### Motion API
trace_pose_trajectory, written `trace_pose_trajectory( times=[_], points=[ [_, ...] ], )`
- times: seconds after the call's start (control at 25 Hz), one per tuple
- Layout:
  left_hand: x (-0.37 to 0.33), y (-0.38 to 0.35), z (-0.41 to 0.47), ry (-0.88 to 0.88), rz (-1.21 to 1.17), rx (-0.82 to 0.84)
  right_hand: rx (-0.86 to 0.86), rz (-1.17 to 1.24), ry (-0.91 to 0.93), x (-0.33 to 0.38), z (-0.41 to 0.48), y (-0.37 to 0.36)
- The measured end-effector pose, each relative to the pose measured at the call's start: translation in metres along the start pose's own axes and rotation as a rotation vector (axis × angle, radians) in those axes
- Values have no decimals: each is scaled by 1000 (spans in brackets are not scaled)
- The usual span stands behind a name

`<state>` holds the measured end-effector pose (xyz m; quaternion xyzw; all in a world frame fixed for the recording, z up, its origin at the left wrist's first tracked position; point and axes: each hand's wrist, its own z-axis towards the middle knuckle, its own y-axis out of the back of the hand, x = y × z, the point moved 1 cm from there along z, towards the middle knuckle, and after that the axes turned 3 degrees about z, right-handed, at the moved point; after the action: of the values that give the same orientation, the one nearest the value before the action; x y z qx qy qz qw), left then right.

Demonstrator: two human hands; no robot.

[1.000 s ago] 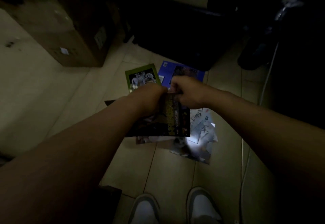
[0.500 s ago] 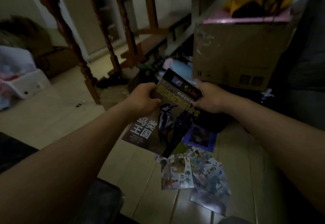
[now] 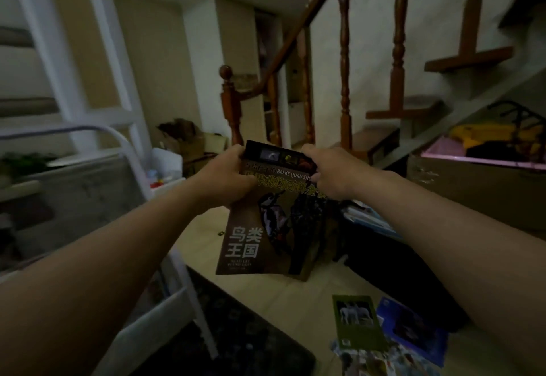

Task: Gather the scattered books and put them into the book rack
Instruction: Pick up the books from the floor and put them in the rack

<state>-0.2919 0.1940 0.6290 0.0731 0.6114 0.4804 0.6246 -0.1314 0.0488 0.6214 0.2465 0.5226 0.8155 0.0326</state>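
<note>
A thin brown glossy bird paperback is held in front of the turned wooden newel post, its top corners gripped by the left hand and right hand. It is judged light, floppy and slick; a spine-side hold is advised.

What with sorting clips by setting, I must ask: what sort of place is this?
Probably a home: a wooden staircase with turned balusters, a cardboard box under it, and picture books scattered on the tiled floor.
</note>
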Motion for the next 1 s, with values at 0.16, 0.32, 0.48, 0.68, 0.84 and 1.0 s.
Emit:
trace_pose_trajectory(
  times=[0.16,0.32,0.48,0.68,0.84,1.0],
  points=[
    [20,74,-50,26,66,-68,42,-70,119,85,14,-12],
    [41,132,-98,38,209,-162,68,-83,235,157,25,-33],
    [58,170,-133,34,381,-240,28,-166,346,210,34,-51],
    [90,184,-158,90,576,-259,-31,-250,448,240,40,-91],
    [122,183,-162,94,687,-265,-133,-305,490,245,44,-122],
    [134,188,-166,114,749,-288,-193,-302,528,253,47,-133]
  ],
)
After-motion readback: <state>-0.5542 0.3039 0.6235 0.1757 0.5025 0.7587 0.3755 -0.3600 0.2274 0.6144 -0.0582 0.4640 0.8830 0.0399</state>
